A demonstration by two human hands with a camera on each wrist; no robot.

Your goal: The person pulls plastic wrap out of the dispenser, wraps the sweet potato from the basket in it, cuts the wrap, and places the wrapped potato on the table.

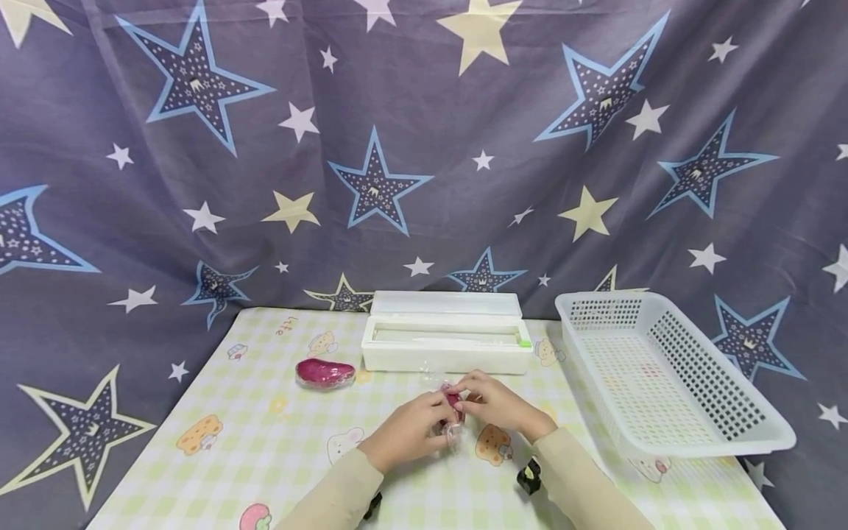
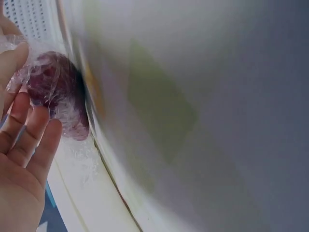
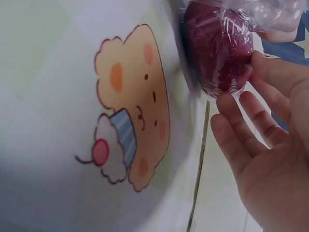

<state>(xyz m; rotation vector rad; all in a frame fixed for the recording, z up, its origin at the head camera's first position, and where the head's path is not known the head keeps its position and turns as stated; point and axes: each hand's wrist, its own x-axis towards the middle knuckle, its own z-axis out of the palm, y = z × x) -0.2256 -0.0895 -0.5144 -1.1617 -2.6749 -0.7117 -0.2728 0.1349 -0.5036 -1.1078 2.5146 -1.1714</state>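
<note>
Both hands meet over a purple-red sweet potato point(image 3: 217, 48) wrapped in clear cling film, low over the checked tablecloth. My left hand point(image 1: 414, 430) holds it from the left, its thumb on the crinkled film point(image 2: 72, 108) in the left wrist view while the other fingers spread loosely beside it. On the far right side, my right hand point(image 1: 500, 403) pinches the wrapped sweet potato between thumb and fingers, as the right wrist view shows. Loose film bunches at its ends. A second film-wrapped sweet potato point(image 1: 324, 373) lies to the left, apart from both hands.
Behind the hands stands a long white cling film box point(image 1: 447, 359) with its lid raised and a green piece at its right end. A white perforated plastic basket point(image 1: 702, 438) sits on the right. A star-patterned curtain point(image 1: 424, 110) hangs behind the table.
</note>
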